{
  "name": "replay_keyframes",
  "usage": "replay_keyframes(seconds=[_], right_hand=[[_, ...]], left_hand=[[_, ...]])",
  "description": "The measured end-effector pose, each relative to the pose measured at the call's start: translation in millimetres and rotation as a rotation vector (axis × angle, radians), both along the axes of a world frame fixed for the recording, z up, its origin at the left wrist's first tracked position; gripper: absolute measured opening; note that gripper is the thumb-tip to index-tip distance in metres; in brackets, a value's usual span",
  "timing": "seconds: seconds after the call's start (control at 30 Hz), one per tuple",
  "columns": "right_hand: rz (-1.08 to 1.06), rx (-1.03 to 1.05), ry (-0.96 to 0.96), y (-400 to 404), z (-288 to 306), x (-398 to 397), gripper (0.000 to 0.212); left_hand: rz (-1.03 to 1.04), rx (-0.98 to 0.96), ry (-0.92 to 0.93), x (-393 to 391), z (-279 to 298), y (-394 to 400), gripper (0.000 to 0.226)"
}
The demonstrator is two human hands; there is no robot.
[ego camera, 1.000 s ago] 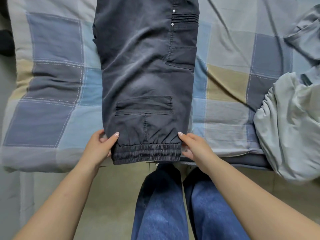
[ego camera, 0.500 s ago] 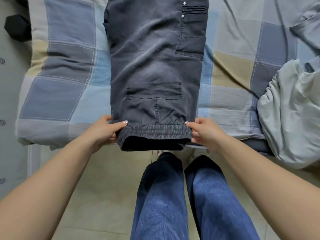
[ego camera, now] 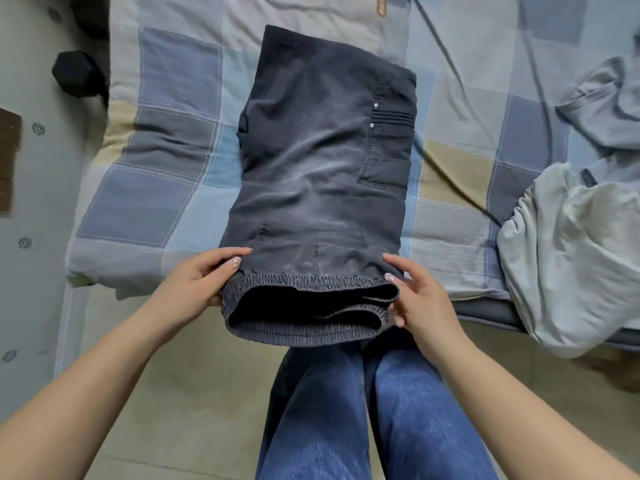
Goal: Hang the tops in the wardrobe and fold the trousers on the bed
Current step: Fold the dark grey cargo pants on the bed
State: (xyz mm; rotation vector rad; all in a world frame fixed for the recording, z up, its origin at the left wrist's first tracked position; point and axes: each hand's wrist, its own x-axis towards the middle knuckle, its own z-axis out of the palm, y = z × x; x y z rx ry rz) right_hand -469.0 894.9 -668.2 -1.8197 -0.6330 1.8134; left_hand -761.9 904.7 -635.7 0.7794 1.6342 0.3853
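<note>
Dark grey trousers (ego camera: 322,168) lie lengthwise on the checked bed cover (ego camera: 156,188), their elastic hem lifted off the near edge so the opening faces me. My left hand (ego camera: 197,282) grips the hem's left corner, thumb on top. My right hand (ego camera: 415,296) holds the right corner with fingers round the elastic. The far end of the trousers sits folded over near the middle of the bed.
A pale grey-green garment (ego camera: 571,251) is heaped at the bed's right edge, with a grey top (ego camera: 602,105) behind it. A black dumbbell (ego camera: 76,74) lies on the floor left of the bed. My blue-jeaned legs (ego camera: 363,410) stand against the bed's near edge.
Both hands have raised the hem off the bed edge and toward the far end, opening the leg ends. The view has tilted up, showing more of the bed.
</note>
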Motion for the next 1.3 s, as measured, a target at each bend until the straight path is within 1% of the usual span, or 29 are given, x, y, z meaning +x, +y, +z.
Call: replay_keyframes(seconds=[0.03,0.1,0.13,0.17,0.2,0.23,0.3,0.37,0.4,0.43,0.47,0.5,0.57,0.63,0.73,0.8,0.87,0.93,1.03,1.1,1.17,1.23,1.3], right_hand=[[-0.08,-0.01,0.046,9.3,1.6,0.0,0.029],[-0.238,-0.081,0.193,23.5,0.4,2.7,0.036],[-0.273,-0.097,0.267,32.3,-0.7,4.7,0.041],[-0.259,-0.102,0.308,39.6,-2.6,7.0,0.044],[-0.213,-0.092,0.319,47.0,-2.9,8.5,0.044],[-0.153,-0.065,0.298,54.4,-1.8,9.2,0.04],[-0.068,0.009,0.191,72.2,0.2,10.1,0.028],[0.0,0.101,-0.008,91.8,-3.1,12.0,0.019],[0.055,0.167,-0.139,104.8,-5.9,13.6,0.015],[0.106,0.23,-0.261,118.3,-11.1,15.9,0.013],[0.125,0.296,-0.336,134.0,-16.4,18.1,0.012],[0.127,0.357,-0.368,152.1,-23.3,20.3,0.012],[0.147,0.465,-0.385,188.0,-34.7,22.6,0.012],[0.162,0.495,-0.384,224.6,-51.1,24.3,0.012],[0.137,0.484,-0.428,277.1,-78.4,25.3,0.016],[0.097,0.459,-0.455,306.3,-95.2,26.2,0.019],[0.08,0.396,-0.498,331.1,-117.1,28.0,0.024],[0.109,0.308,-0.518,350.1,-141.6,29.3,0.03],[0.149,0.183,-0.432,361.3,-168.8,27.1,0.026],[0.114,0.145,-0.396,355.2,-176.5,25.8,0.03],[0.047,0.146,-0.372,334.2,-176.2,27.2,0.024],[-0.002,0.144,-0.339,300.5,-166.9,28.7,0.029],[-0.087,0.139,-0.299,259.8,-152.4,28.2,0.031]], left_hand=[[0.047,-0.022,-0.039,-1.0,3.7,10.0,0.032],[0.174,-0.063,-0.196,-3.9,9.5,29.5,0.039],[0.205,-0.062,-0.268,-4.8,12.5,41.6,0.038],[0.176,-0.043,-0.299,-5.1,13.1,52.4,0.037],[0.092,-0.02,-0.268,-3.3,13.2,62.3,0.036],[-0.022,0.015,-0.192,-0.5,12.6,70.6,0.037],[-0.187,0.127,0.05,4.9,9.5,92.8,0.036],[-0.268,0.267,0.284,7.0,0.7,118.7,0.035],[-0.306,0.341,0.362,7.8,-5.6,134.2,0.032],[-0.329,0.399,0.411,8.5,-11.2,149.4,0.024],[-0.331,0.448,0.418,9.6,-18.2,165.9,0.01],[-0.328,0.464,0.42,11.6,-26.1,184.5,0.008],[-0.281,0.414,0.357,18.9,-38.5,219.1,0.023],[-0.215,0.359,0.307,28.0,-49.0,253.6,0.021],[-0.181,0.368,0.351,33.6,-75.3,303.2,0.02],[-0.159,0.381,0.379,39.3,-90.6,331.7,0.026],[-0.121,0.361,0.393,45.4,-108.7,356.9,0.029],[-0.086,0.327,0.416,51.6,-129.4,374.0,0.026],[-0.009,0.301,0.436,52.9,-157.1,378.2,0.021],[0.024,0.241,0.44,49.3,-168.4,366.1,0.026],[0.022,0.153,0.437,37.0,-175.3,338.8,0.031],[0.06,0.111,0.367,21.1,-179.2,305.6,0.037],[0.072,0.079,0.355,10.9,-178.5,270.3,0.037]])
